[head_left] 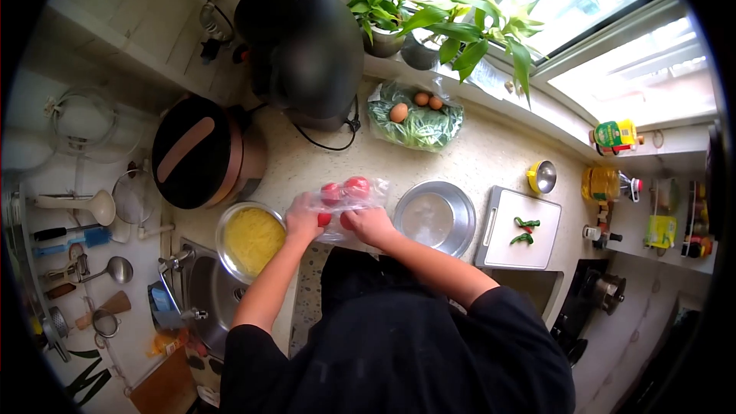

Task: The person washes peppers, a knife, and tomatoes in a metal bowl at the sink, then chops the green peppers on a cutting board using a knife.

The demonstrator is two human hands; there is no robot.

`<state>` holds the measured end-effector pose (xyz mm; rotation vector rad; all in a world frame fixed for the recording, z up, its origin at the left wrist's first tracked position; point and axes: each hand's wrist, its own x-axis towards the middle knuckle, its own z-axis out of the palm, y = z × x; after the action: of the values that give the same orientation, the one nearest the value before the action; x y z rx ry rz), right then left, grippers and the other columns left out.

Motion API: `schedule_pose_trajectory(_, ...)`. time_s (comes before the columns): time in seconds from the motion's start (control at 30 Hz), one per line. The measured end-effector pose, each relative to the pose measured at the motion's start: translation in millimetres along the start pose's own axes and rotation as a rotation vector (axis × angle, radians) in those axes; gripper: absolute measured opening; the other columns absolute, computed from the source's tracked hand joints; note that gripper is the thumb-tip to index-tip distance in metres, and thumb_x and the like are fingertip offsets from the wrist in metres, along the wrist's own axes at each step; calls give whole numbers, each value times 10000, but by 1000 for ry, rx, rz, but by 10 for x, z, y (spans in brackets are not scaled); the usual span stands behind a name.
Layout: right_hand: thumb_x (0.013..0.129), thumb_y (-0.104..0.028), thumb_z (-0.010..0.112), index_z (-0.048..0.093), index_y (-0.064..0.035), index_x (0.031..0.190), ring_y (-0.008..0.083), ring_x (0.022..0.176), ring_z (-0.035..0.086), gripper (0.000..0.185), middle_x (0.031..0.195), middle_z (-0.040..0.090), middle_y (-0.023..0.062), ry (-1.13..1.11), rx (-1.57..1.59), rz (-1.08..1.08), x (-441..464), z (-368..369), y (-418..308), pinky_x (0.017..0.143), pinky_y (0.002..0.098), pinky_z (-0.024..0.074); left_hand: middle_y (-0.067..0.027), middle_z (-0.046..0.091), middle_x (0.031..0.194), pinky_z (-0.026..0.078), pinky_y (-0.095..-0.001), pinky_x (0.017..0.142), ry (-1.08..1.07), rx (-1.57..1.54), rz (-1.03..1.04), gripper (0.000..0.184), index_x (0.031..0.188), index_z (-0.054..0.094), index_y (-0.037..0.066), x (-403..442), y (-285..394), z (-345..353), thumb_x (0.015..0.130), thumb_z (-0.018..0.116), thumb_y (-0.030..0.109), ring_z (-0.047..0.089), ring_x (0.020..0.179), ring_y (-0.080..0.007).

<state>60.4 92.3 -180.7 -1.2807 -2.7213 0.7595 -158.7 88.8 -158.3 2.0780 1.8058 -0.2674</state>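
In the head view, my left hand (303, 217) is closed on the left side of a clear plastic bag (374, 193) at the counter's front edge. Several round red tomatoes (356, 186) show in and around the bag. My right hand (369, 225) grips the bag's near right side, close to another tomato; its fingertips are partly hidden by the plastic. Just left of my left hand is a metal bowl (222, 241) of yellow shreds in liquid. To the right of my right hand stands a wide metal basin (465, 222).
A white cutting board (517, 255) with green peppers (527, 223) lies at right, near a small metal cup (544, 176). Behind are bagged greens (418, 126) with eggs (399, 113). A rice cooker (203, 153) and sink (215, 291) are at left.
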Motion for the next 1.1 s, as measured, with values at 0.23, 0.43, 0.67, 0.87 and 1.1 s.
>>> schedule_pose_trajectory(0.23, 701, -210, 895, 568, -52, 1303, 258, 1059, 666, 703, 1210, 657, 123, 236, 912, 146, -622, -655, 82, 918, 378, 540, -105, 520, 1325, 491, -383, 992, -136, -138, -9, 583, 1152, 733, 247, 190, -120, -17, 651, 843, 525, 534, 1233, -288)
schedule_pose_trajectory(0.43, 682, -199, 867, 591, -64, 1218, 278, 1001, 658, 619, 1128, 636, 119, 495, 451, 503, -1147, -640, 549, 824, 384, 558, -121, 566, 1264, 515, -381, 948, -132, -182, -42, 514, 1100, 760, 252, 296, -149, -46, 671, 823, 528, 561, 1196, -291)
schedule_pose_trajectory(0.67, 682, -189, 836, 592, -125, 1157, 352, 1048, 631, 538, 1141, 613, 116, 396, 232, 800, -1436, -237, 902, 855, 433, 543, -127, 547, 1327, 541, -443, 921, -316, 106, -27, 695, 1272, 655, 189, 285, 92, -126, 662, 863, 448, 544, 1247, -295)
schedule_pose_trajectory(0.87, 678, -207, 858, 592, -108, 1168, 350, 1067, 613, 566, 1138, 604, 121, 421, 192, 820, -1342, -67, 987, 870, 442, 531, -142, 464, 1406, 540, -448, 949, -266, 181, -26, 733, 1291, 630, 184, 257, 172, -143, 634, 887, 383, 522, 1269, -323)
schedule_pose_trajectory(1.1, 709, -143, 796, 601, -80, 1270, 369, 1076, 584, 597, 1187, 605, 167, 686, 14, 573, -1138, -300, 721, 904, 479, 486, -134, 462, 1391, 516, -437, 986, -277, 137, -14, 745, 1277, 633, 197, 231, 30, -10, 603, 894, 380, 526, 1252, -333)
